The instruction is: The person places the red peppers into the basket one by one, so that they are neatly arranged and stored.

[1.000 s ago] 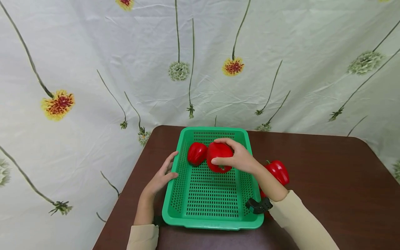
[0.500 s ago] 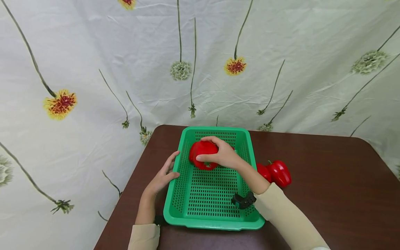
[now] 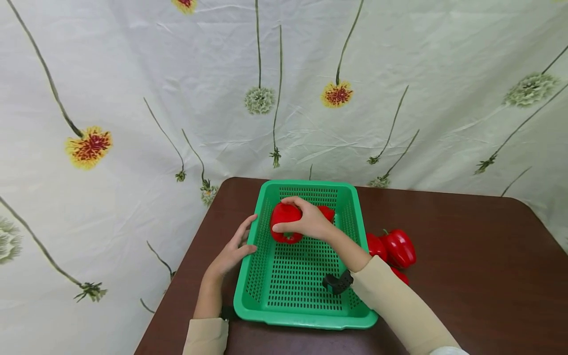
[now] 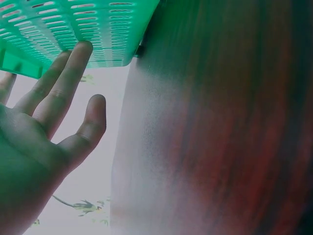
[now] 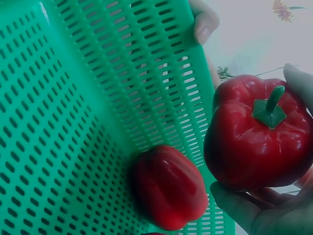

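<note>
My right hand [image 3: 309,222] grips a red bell pepper [image 3: 284,219] between thumb and fingers, over the left part of the green slotted basket [image 3: 306,320]. In the right wrist view the held bell pepper [image 5: 261,139] shows its green stem toward the camera. Another red bell pepper [image 5: 171,188] lies in the basket beneath it. Part of a bell pepper [image 3: 327,212] shows behind my right hand in the head view. My left hand [image 3: 228,256] is at the basket's left side, its loosely extended fingertips touching the side. From the left wrist, those fingers [image 4: 63,85] reach the basket's outer wall.
On the dark brown table [image 3: 466,266], right of the basket, lie several red bell peppers [image 3: 398,248], partly hidden by the basket and my right sleeve. A black wrist device [image 3: 338,283] hangs at my right forearm. Flower-printed cloth [image 3: 213,88] covers the wall behind.
My right hand has carried the bell pepper left over the basket, then slightly down. It now covers the left bell pepper, and another shows behind the hand. My left hand stays at the side.
</note>
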Motion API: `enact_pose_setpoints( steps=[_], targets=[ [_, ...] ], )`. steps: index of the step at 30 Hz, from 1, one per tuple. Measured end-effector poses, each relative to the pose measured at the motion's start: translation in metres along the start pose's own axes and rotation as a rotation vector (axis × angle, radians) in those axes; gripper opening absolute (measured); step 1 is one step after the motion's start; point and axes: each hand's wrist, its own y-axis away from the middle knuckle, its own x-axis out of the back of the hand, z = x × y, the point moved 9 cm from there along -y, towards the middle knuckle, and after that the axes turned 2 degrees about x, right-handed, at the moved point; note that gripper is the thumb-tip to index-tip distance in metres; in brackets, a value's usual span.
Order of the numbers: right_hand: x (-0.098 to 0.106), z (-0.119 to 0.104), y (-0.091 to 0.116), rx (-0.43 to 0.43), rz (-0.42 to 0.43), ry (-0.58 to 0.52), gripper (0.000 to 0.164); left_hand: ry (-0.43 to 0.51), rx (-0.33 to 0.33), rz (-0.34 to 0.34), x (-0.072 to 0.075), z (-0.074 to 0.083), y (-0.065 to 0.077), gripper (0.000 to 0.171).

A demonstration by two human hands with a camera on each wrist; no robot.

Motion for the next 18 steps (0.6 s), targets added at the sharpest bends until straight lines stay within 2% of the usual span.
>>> enact_pose_setpoints(
  steps=[6,18],
  targets=[
    [-0.004,0.004,-0.002,-0.002,0.007,0.032,0.073,0.007,-0.003,-0.005,-0.001,0.000,-0.001,0.073],
    [-0.022,0.020,-0.005,-0.039,-0.041,0.196,0.078,-0.007,0.000,-0.003,0.000,-0.002,-0.002,0.073]
  ],
)
